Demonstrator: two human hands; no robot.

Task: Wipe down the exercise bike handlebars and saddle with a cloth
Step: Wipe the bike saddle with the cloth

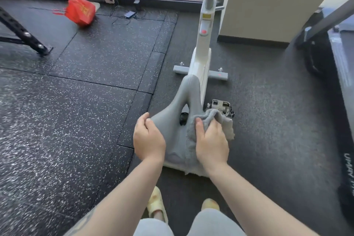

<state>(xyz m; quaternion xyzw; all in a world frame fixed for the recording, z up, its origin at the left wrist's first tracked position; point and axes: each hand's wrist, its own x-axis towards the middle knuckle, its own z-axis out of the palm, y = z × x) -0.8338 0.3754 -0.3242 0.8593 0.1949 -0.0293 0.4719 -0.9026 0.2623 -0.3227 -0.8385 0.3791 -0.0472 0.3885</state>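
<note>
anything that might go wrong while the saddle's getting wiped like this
1. The cloth is bunched under the right hand and covers only the saddle's right side, so the left half and nose may get skipped.
2. Its loose edge hangs off beside the pedal and could snag there.
3. The left hand grips the saddle's left edge, so the spot beneath it stays unwiped until it shifts.

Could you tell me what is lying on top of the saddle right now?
A grey cloth covers the saddle's right rear, gripped by the right hand. The left hand holds the left edge. The saddle surface under the cloth and hands is hidden.
</note>
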